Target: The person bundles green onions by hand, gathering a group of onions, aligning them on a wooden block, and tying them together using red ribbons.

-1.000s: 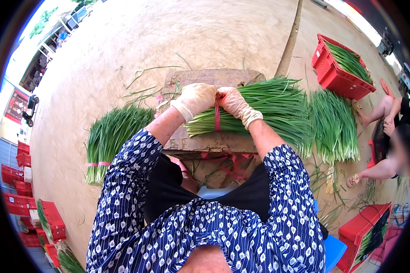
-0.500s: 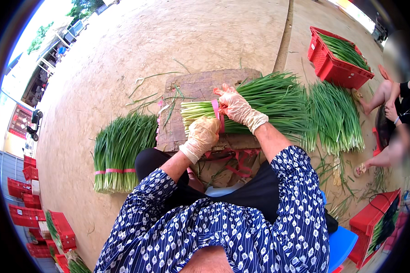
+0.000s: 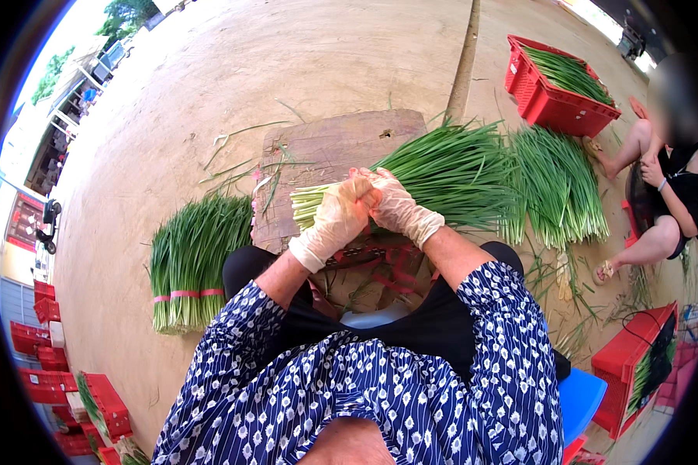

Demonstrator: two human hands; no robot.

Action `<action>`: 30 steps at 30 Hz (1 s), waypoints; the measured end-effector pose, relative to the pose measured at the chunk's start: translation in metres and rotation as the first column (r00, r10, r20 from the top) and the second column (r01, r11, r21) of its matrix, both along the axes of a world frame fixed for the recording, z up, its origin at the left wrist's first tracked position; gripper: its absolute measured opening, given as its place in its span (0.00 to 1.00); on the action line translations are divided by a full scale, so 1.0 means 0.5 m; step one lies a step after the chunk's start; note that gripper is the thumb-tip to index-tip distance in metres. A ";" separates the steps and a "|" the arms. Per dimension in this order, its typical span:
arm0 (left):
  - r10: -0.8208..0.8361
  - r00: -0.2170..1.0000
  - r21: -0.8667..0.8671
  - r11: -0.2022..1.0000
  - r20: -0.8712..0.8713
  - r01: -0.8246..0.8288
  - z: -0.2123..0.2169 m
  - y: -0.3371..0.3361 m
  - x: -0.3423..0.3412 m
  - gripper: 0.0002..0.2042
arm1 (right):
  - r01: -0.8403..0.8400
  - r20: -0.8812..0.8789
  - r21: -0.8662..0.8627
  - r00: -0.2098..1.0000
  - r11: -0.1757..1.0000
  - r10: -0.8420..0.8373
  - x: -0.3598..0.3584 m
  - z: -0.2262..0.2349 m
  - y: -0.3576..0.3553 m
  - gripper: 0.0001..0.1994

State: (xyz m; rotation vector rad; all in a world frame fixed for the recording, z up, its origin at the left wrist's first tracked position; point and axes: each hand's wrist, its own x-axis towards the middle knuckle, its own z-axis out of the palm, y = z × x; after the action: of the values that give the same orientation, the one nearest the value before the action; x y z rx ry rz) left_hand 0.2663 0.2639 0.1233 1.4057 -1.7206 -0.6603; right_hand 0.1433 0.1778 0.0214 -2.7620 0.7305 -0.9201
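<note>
A thick bundle of garlic chives (image 3: pixel 454 170) lies across a worn wooden board (image 3: pixel 326 143), its pale stem ends to the left and green leaves fanning right. My left hand (image 3: pixel 341 215), in a thin whitish glove, is closed over the near side of the stems. My right hand (image 3: pixel 399 203), gloved alike, is closed against it, and the fingers of both meet on top of the bundle. The pink band that both hands held around the stems is now hidden beneath them.
Banded chives (image 3: pixel 186 263) stand left of the board. Loose chives (image 3: pixel 558 186) lie to the right, below a red crate (image 3: pixel 562 108) of chives. Another person (image 3: pixel 667 178) sits at far right. Pink strips (image 3: pixel 399 267) hang below the board; a red crate (image 3: pixel 620 372) stands lower right.
My hands have come together over the stems, the left moving up and the right slightly down, covering the pink band. The whole view has shifted a little.
</note>
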 end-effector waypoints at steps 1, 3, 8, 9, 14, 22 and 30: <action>0.032 0.994 0.032 0.999 -0.102 -0.029 0.006 -0.035 -0.001 0.10 | -0.023 -0.253 0.109 0.966 0.994 0.050 0.016 -0.003 -0.025 0.15; 0.116 0.986 0.262 0.962 -0.118 -0.082 0.036 -0.063 -0.007 0.10 | -0.047 -0.103 0.140 0.993 0.989 0.062 0.028 0.004 -0.039 0.14; 0.161 0.887 0.204 0.976 -0.432 -0.078 -0.018 -0.068 0.025 0.11 | -0.176 0.406 0.406 0.914 0.897 -0.004 0.022 0.029 -0.089 0.04; 0.192 0.903 0.221 0.969 -0.384 -0.112 -0.028 -0.058 0.046 0.10 | -0.217 0.399 0.576 0.916 0.788 -0.039 0.040 0.041 -0.091 0.03; 0.238 0.967 0.120 0.966 -0.089 -0.227 -0.095 -0.021 0.092 0.09 | -0.214 0.345 0.681 0.937 0.701 -0.049 0.057 0.058 -0.118 0.07; 0.318 0.858 -0.156 0.948 0.403 -0.278 -0.124 -0.004 0.091 0.06 | 0.051 -0.046 -0.123 0.997 0.991 -0.057 0.079 0.152 -0.080 0.04; 0.295 0.934 -0.055 0.955 0.201 -0.290 -0.081 -0.004 0.054 0.09 | 0.250 -0.151 0.572 0.968 0.781 -0.200 0.076 0.175 -0.064 0.07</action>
State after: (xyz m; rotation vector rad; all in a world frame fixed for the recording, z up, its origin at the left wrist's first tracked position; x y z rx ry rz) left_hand 0.2932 0.2620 0.0828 1.7198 -1.6200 -0.3361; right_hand 0.1814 0.1460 0.1090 -2.1933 1.1551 -0.4882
